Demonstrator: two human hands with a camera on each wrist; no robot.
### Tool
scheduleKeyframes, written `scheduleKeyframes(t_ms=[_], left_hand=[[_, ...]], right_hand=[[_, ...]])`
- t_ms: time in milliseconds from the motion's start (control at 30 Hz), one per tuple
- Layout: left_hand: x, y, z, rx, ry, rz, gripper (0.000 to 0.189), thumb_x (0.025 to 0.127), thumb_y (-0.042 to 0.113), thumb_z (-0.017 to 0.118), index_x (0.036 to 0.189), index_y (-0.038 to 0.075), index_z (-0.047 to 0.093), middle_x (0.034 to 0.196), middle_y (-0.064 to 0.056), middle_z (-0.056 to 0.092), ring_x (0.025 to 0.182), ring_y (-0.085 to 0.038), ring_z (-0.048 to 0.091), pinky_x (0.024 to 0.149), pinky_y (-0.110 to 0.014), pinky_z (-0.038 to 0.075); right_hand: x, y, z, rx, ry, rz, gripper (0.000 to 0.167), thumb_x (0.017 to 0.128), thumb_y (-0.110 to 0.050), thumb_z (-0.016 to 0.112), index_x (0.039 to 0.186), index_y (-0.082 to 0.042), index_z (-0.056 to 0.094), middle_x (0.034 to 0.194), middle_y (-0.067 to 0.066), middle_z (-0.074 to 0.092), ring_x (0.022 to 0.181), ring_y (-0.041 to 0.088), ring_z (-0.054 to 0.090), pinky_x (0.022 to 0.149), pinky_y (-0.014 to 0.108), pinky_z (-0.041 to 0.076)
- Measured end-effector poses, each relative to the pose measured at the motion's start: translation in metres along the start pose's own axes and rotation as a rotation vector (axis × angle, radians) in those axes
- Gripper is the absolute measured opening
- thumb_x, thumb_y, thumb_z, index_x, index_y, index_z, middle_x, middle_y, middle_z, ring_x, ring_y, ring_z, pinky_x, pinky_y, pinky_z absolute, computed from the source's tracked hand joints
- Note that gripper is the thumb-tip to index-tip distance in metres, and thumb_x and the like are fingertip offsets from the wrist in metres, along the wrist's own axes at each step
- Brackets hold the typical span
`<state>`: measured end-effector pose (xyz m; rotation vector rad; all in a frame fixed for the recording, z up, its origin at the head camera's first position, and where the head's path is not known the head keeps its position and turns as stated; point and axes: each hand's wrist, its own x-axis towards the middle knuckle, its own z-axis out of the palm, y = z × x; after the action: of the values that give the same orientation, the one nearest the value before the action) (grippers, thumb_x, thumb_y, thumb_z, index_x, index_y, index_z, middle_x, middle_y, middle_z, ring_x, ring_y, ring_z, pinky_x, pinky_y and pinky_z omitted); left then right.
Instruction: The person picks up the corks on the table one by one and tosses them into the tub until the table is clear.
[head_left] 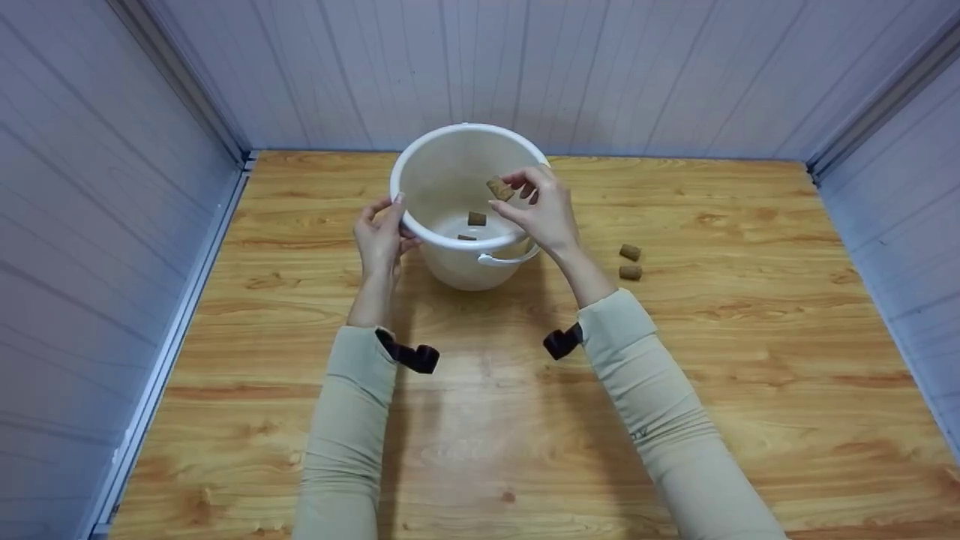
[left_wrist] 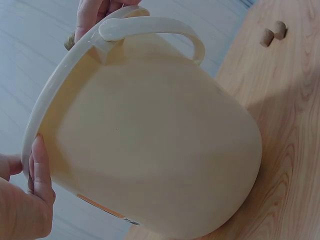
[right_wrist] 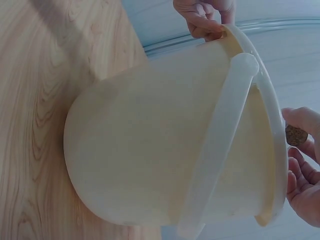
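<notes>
A white plastic bucket (head_left: 471, 266) stands on the wooden table, its handle (left_wrist: 160, 25) hanging down on the near right side. My left hand (head_left: 377, 236) grips the rim at the left, thumb on top and fingers beneath in the left wrist view. Over the bucket's mouth at the right, my right hand (head_left: 546, 210) pinches a cork (head_left: 500, 189) between thumb and fingertips. Inside, on the bucket's bottom, lie a cork (head_left: 477, 218) and part of another cork (head_left: 466, 238), mostly hidden by the near rim.
To the right of the bucket, two more corks (head_left: 630, 262) lie close together on the table (head_left: 750, 337). Pale panelled walls (head_left: 480, 67) rise behind and at both sides. Dark wrist cameras (head_left: 424, 358) stick out from both sleeves.
</notes>
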<state>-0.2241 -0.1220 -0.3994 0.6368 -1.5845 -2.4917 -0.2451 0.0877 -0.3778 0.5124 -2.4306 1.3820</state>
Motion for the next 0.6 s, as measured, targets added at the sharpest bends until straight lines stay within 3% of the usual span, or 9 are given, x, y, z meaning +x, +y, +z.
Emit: scheduleKeyframes(t_ms=[600], left_hand=[[0.003, -0.004, 0.0, 0.007, 0.003, 0.028, 0.029, 0.086, 0.017, 0.06, 0.107, 0.001, 0.049, 0.056, -0.004, 0.05, 0.039, -0.01, 0.049, 0.037, -0.019, 0.049]], right_hand=[[0.012, 0.003, 0.009, -0.074, -0.081, 0.011, 0.034, 0.071, -0.017, 0.076, 0.095, 0.002, 0.061, 0.087, 0.013, 0.057, 0.076, 0.021, 0.049, 0.064, 0.023, 0.041]])
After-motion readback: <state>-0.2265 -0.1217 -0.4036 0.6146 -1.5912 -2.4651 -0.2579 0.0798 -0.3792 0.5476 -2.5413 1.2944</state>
